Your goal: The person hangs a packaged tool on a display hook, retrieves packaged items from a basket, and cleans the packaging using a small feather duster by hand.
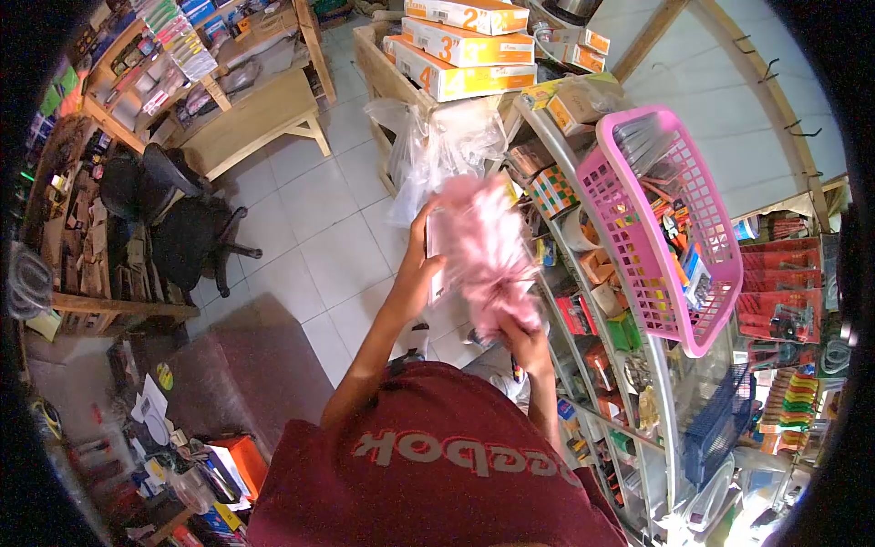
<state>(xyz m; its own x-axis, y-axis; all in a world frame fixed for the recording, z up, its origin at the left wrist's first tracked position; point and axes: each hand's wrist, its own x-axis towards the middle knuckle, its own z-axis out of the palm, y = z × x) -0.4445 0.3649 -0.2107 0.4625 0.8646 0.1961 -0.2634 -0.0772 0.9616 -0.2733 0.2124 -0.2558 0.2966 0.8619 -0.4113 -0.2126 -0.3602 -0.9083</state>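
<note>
A bunched pink cloth point(488, 242) is in front of me at chest height, smeared by motion. My right hand point(525, 342) is closed round its gathered lower end. To the left, my left hand point(421, 267) grips a pale, flat-sided box point(437, 284) by its edge, with the thumb toward me. The cloth lies over or against that box and hides most of it, so its kind does not show.
Stacked orange-and-white boxes point(469, 46) stand on a wooden crate beyond my hands, with clear plastic bags point(437, 137) hanging there. A pink basket point(629, 246) of small packets tops the shelving at right. A black chair point(187, 219) and wooden bench point(251, 123) are at left.
</note>
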